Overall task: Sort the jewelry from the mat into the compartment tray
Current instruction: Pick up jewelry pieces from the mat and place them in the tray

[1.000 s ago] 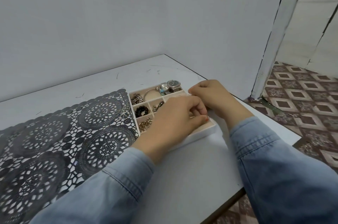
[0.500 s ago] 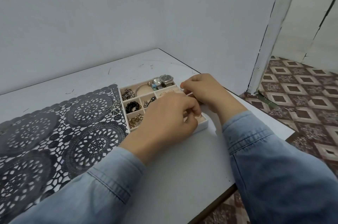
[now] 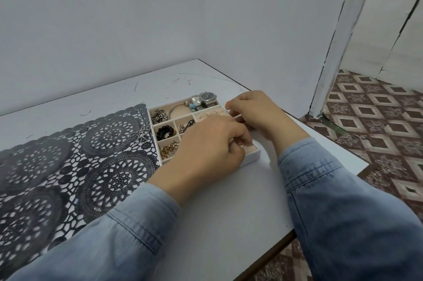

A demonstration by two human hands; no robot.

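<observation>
Tray (image 3: 254, 155) sits near the tabletop's right edge. Left hand (image 3: 206, 150) and right hand (image 3: 251, 113) are curled over its right side. Cannot tell whether either is pinching anything.

Risk: a small piece slipping from the fingertips could land in the wrong compartment or roll off the right edge.

A chain (image 3: 139, 135) lies on the mat (image 3: 68, 166) beside the tray. The hands hide the near-right compartments.

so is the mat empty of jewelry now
No, a silver chain lies on the mat just left of the tray.
</observation>
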